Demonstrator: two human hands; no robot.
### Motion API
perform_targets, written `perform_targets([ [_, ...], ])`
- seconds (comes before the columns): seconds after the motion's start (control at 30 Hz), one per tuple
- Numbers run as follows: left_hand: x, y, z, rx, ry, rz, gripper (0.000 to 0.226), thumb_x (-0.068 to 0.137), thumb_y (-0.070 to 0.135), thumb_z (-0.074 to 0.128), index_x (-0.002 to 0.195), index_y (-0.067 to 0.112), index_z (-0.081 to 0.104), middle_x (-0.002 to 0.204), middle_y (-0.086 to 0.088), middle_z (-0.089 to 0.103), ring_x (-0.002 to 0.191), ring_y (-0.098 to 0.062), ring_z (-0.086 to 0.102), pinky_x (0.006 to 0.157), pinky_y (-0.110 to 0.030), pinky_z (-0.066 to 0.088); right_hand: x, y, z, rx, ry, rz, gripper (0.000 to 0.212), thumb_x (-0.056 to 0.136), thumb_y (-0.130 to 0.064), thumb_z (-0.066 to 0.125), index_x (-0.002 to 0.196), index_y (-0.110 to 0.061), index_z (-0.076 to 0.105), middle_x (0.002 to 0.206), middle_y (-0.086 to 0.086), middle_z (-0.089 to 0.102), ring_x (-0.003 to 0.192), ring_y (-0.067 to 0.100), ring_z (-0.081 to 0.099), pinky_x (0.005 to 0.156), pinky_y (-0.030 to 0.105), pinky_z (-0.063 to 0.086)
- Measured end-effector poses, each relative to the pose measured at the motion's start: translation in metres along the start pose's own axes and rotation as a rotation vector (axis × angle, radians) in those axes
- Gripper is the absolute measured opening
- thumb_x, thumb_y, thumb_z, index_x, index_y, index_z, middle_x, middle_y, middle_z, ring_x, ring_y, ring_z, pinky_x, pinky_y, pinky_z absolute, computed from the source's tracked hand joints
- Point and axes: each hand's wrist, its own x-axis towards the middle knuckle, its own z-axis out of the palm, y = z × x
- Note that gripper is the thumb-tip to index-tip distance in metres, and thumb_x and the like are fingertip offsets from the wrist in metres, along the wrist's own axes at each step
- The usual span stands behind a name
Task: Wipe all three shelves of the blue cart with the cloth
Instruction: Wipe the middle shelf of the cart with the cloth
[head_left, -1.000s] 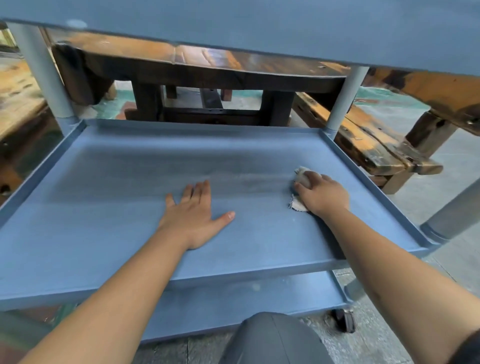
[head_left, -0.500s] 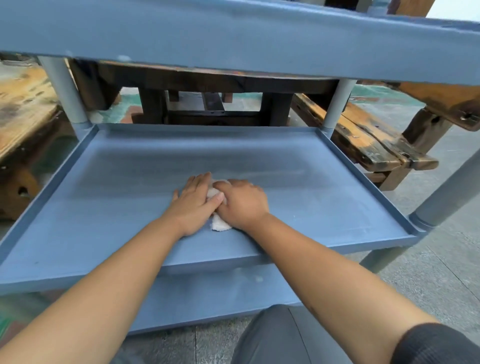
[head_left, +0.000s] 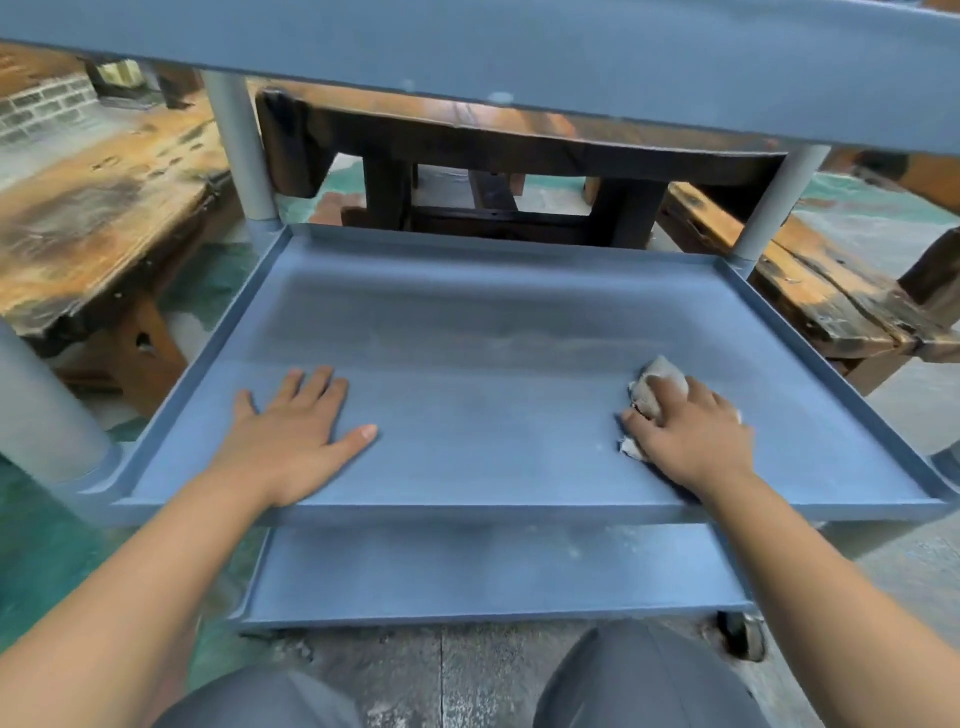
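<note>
Cloth (head_left: 655, 387) on mid shelf (head_left: 493, 415), rt side.

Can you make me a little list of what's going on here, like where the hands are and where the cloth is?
left hand: flat, fingers spread, resting on the middle shelf
right hand: gripping the cloth
cloth: bunched, greyish white, pressed on the right part of the middle shelf
bottom shelf: below, pale specks
top shelf: overhead
behind: wooden benches
</note>
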Motion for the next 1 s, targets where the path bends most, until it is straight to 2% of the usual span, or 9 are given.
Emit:
perform_targets([
  [0.1, 0.002, -0.006, 0.007, -0.004, 0.02, 0.015, 0.106, 0.067, 0.086, -0.007, 0.154, 0.028, 0.008, 0.164, 0.009, -0.004, 0.149, -0.016, -0.003, 0.113, -0.062, 0.007, -0.019, -0.07, 0.013, -0.021, -0.018, -0.154, 0.069, 0.077, -0.075, 0.036, 0.137, -0.042, 0.037, 0.149, 0.005, 0.038, 0.134, 0.033, 0.036, 0.101, 0.051, 0.038],
  [0.27, 0.002, -0.007, 0.008, -0.067, 0.042, 0.03, 0.102, 0.071, 0.081, -0.008, 0.154, 0.024, 0.007, 0.164, 0.005, -0.002, 0.149, -0.017, -0.004, 0.114, -0.062, 0.003, -0.048, -0.195, 0.03, 0.042, -0.06, -0.404, 0.068, 0.074, -0.073, 0.034, 0.133, -0.04, 0.038, 0.145, 0.004, 0.04, 0.13, 0.031, 0.035, 0.097, 0.05, 0.033],
  [0.4, -0.004, -0.012, 0.005, -0.254, 0.116, 0.079, 0.093, 0.08, 0.075, -0.007, 0.153, 0.02, 0.01, 0.163, 0.002, 0.015, 0.149, -0.017, 0.008, 0.115, -0.059, 0.003, -0.082, -0.266, 0.036, 0.2, -0.144, -0.684, 0.061, 0.075, -0.056, 0.046, 0.134, -0.044, 0.039, 0.139, -0.001, 0.049, 0.125, 0.032, 0.044, 0.098, 0.05, 0.036],
  [0.5, -0.006, -0.015, 0.001, -0.344, 0.164, 0.089, 0.082, 0.084, 0.068, 0.004, 0.15, 0.022, 0.022, 0.16, 0.0, 0.021, 0.146, -0.015, 0.017, 0.116, -0.056, 0.003, -0.085, -0.274, 0.028, 0.253, -0.176, -0.737, 0.057, 0.075, -0.051, 0.055, 0.131, -0.043, 0.044, 0.126, -0.009, 0.055, 0.116, 0.027, 0.05, 0.096, 0.045, 0.041],
  [0.7, -0.011, -0.011, -0.001, -0.36, 0.183, 0.1, 0.081, 0.08, 0.071, 0.002, 0.141, 0.028, 0.033, 0.159, 0.003, 0.023, 0.146, -0.011, 0.015, 0.114, -0.055, 0.005, -0.084, -0.265, 0.019, 0.352, -0.215, -0.836, 0.048, 0.076, -0.037, 0.06, 0.123, -0.032, 0.055, 0.116, -0.008, 0.06, 0.105, 0.027, 0.056, 0.09, 0.043, 0.045],
  [0.87, -0.012, -0.014, 0.003, -0.496, 0.224, 0.092, 0.081, 0.079, 0.072, -0.001, 0.132, 0.035, 0.048, 0.152, 0.008, 0.036, 0.144, -0.007, 0.018, 0.114, -0.054, 0.003, -0.069, -0.247, 0.028, 0.393, -0.225, -1.047, 0.058, 0.076, -0.032, 0.072, 0.131, -0.019, 0.058, 0.133, -0.001, 0.059, 0.118, 0.024, 0.054, 0.101, 0.037, 0.041],
  [1.0, -0.014, -0.009, 0.003, -0.494, 0.234, 0.076, 0.073, 0.08, 0.073, 0.008, 0.124, 0.035, 0.053, 0.133, 0.015, 0.051, 0.129, -0.006, 0.04, 0.112, -0.056, 0.012, -0.066, -0.242, 0.033, 0.464, -0.24, -1.102, 0.059, 0.077, -0.045, 0.057, 0.132, -0.024, 0.055, 0.133, -0.006, 0.057, 0.119, 0.02, 0.053, 0.102, 0.032, 0.039],
])
